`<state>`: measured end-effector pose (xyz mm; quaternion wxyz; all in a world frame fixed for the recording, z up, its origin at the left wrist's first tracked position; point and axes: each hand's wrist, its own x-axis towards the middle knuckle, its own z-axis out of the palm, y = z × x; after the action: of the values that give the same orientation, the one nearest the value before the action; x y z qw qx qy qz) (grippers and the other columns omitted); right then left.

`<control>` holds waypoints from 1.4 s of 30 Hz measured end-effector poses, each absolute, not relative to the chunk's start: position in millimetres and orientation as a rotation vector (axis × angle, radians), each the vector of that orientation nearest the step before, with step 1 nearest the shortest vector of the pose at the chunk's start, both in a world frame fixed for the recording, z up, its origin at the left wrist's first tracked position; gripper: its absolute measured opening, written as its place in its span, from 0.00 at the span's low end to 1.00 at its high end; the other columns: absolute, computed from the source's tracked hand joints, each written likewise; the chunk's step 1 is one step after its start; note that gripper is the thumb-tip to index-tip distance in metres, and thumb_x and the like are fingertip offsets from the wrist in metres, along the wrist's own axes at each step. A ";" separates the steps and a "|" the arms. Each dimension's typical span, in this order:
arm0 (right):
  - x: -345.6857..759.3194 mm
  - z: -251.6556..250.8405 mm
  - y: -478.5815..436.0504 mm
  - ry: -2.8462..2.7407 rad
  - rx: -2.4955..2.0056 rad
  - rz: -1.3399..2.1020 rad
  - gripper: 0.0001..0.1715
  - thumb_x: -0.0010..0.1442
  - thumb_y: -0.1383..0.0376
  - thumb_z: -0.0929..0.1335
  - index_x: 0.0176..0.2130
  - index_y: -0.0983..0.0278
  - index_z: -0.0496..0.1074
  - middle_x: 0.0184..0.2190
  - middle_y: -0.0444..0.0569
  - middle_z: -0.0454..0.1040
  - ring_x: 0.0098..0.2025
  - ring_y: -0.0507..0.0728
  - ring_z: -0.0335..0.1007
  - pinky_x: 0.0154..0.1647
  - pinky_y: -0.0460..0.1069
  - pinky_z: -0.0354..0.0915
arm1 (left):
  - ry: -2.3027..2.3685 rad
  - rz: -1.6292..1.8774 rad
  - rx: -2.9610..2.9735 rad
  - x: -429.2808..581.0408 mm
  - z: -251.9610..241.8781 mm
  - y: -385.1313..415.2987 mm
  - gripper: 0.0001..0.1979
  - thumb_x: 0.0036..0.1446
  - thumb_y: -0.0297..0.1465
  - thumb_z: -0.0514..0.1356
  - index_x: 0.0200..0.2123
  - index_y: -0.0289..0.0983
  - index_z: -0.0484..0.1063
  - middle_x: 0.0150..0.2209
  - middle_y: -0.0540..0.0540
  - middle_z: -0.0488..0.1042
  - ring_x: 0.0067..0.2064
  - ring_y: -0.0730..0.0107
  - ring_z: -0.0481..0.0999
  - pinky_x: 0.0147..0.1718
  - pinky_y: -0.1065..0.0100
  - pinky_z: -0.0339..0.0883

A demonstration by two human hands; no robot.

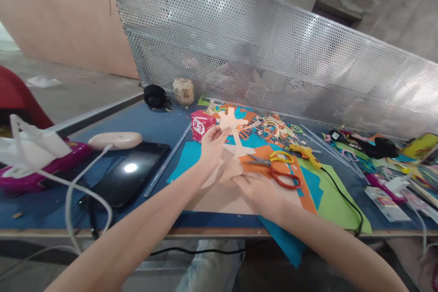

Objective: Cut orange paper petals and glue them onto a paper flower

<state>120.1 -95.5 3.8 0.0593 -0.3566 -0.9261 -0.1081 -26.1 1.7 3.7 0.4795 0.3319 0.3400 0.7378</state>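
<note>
My left hand [212,145] pinches a cream paper cutout [230,119] with square tabs around its edge, held up above the table. My right hand [256,190] has its fingers closed on the lower edge of a cream paper piece [233,167], whose narrow strip reaches up towards the cutout. Whether the two pieces are joined I cannot tell. Beside my right hand lie scissors [285,181] with one red and one yellow handle loop, on orange paper [310,196]. Under both hands is a large cream sheet [219,201].
A yellow glue gun [307,153] with a black cord lies on green paper [342,191]. Behind are paper scraps [273,128], a pink box [201,124] and a perforated metal screen [260,54]. At left are a black phone [132,171] and white cables [70,200].
</note>
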 end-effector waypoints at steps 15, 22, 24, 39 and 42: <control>123.5 2.3 -99.9 -2.757 -1.190 -0.194 0.24 0.59 0.79 0.60 0.53 0.69 0.66 0.44 0.55 0.76 0.46 0.57 0.72 0.48 0.50 0.69 | 0.811 1.787 0.830 -24.2 -1.2 5.4 0.16 0.33 0.35 0.70 0.24 0.36 0.69 0.27 0.51 0.73 0.27 0.77 0.70 0.28 0.73 0.64; 150.0 13.4 -83.2 -2.509 -1.364 -0.257 0.21 0.61 0.75 0.58 0.50 0.61 0.69 0.47 0.52 0.74 0.51 0.59 0.68 0.54 0.53 0.64 | 0.830 1.762 0.824 -24.7 0.4 2.7 0.14 0.35 0.34 0.68 0.23 0.36 0.67 0.26 0.52 0.72 0.27 0.77 0.70 0.30 0.72 0.65; 168.6 25.5 -51.2 -2.349 -1.521 -0.302 0.20 0.63 0.74 0.57 0.49 0.65 0.69 0.46 0.56 0.73 0.50 0.61 0.68 0.52 0.57 0.65 | 0.838 1.758 0.817 -24.4 0.0 3.3 0.14 0.35 0.33 0.68 0.23 0.36 0.66 0.25 0.52 0.71 0.27 0.77 0.70 0.29 0.72 0.65; 292.0 38.2 62.5 -1.693 -2.557 -0.108 0.20 0.62 0.59 0.65 0.51 0.66 0.66 0.50 0.53 0.69 0.47 0.58 0.69 0.46 0.58 0.68 | 0.908 1.689 0.872 -19.4 -10.6 7.5 0.14 0.35 0.33 0.68 0.24 0.35 0.67 0.25 0.52 0.73 0.26 0.76 0.70 0.30 0.71 0.65; 308.7 25.9 31.0 -1.577 -2.686 -0.013 0.22 0.62 0.55 0.65 0.50 0.65 0.67 0.49 0.53 0.70 0.48 0.59 0.69 0.48 0.59 0.67 | 0.910 1.656 0.892 -12.5 -11.5 4.7 0.13 0.35 0.32 0.68 0.25 0.35 0.68 0.25 0.51 0.74 0.27 0.75 0.71 0.30 0.71 0.65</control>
<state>308.7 31.0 25.9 0.0132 -0.8623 -0.5063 -0.0043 -12.5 4.7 -11.5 0.5020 0.3692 0.3766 0.6854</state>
